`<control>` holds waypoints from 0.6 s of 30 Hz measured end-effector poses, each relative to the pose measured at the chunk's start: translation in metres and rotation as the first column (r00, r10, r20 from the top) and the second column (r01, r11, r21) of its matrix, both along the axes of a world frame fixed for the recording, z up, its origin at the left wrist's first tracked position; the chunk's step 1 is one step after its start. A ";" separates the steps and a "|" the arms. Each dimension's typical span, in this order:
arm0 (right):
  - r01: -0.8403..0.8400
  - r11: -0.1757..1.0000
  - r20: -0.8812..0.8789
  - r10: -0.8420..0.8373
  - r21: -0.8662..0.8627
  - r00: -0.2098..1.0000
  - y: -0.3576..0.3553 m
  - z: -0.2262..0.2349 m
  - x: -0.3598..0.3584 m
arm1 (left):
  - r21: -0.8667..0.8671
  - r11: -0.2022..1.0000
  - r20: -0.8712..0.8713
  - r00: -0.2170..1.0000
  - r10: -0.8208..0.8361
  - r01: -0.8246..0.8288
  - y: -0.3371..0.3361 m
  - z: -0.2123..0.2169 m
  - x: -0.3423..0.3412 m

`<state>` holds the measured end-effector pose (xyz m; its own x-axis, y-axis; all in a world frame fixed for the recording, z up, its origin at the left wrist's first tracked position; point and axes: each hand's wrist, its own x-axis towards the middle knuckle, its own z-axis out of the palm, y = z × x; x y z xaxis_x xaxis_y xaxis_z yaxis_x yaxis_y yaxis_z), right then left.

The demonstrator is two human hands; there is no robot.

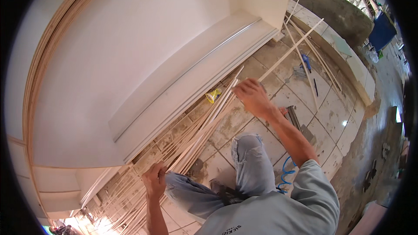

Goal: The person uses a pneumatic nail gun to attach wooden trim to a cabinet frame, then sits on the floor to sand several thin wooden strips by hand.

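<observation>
Figure: a person crouching on a tiled floor (261, 130) beside a large white cabinet panel (130, 61) laid on its side, handling long thin pale wooden strips

The right hand (254, 98) is reaching forward and closing its fingers around one long pale wooden strip (291, 52), gripping it at the strip's near end. From that grip the strip is running away up and to the right, its long axis lying diagonally across the tiles, its far end pointing toward the low concrete wall (335, 8). The left hand (154, 178) is resting lower and nearer the body, fingers curled over the near ends of a bundle of similar pale strips (204, 126); whether it is clasping one strip or merely pressing on several cannot be told. The bundle is lying along the foot of the panel, fanning toward the right hand, so the right hand is the nearer one to the single strip, while the left is well apart from it.

Around the hands: a small yellow object (213, 95) is lying just beside the panel's stepped white edge and close to the bundle; several more loose strips (305, 65) are crossing one another beyond the right hand; a blue-handled tool (307, 62) is lying among them. A blue coiled air hose (285, 176) is trailing beneath the right forearm, near the knee in torn blue jeans (248, 156). The crossing strips are lying closest to the held strip's path
</observation>
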<state>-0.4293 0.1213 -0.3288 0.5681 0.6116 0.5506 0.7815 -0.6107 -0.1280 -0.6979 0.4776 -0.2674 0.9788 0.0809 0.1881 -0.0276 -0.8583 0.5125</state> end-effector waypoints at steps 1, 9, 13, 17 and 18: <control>-0.051 0.998 -0.001 0.051 -0.041 0.999 0.012 -0.007 -0.010 | 0.028 0.999 0.036 0.999 -0.017 0.016 -0.010 0.004 0.007; -0.237 0.942 -0.267 0.298 0.239 0.916 0.075 0.011 -0.066 | 0.150 0.989 0.027 1.000 -0.013 0.009 -0.047 0.038 0.030; 0.208 0.972 -0.297 -0.169 0.105 0.940 -0.059 -0.045 0.038 | 0.172 0.984 0.058 0.996 -0.061 0.050 -0.041 0.036 0.030; 0.198 0.956 -0.271 -0.136 0.218 0.953 -0.035 -0.025 0.021 | 0.187 0.982 0.017 0.999 -0.034 0.031 -0.042 0.034 0.037; 0.158 0.957 -0.434 -0.038 0.244 0.900 -0.004 -0.004 -0.003 | 0.185 0.983 -0.010 1.000 -0.010 0.012 -0.047 0.037 0.038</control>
<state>-0.4328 0.1175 -0.3330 0.8315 0.4051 0.3802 0.5551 -0.5772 -0.5989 -0.6595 0.4304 -0.2308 0.9812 0.0346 0.1898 -0.0337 -0.9379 0.3452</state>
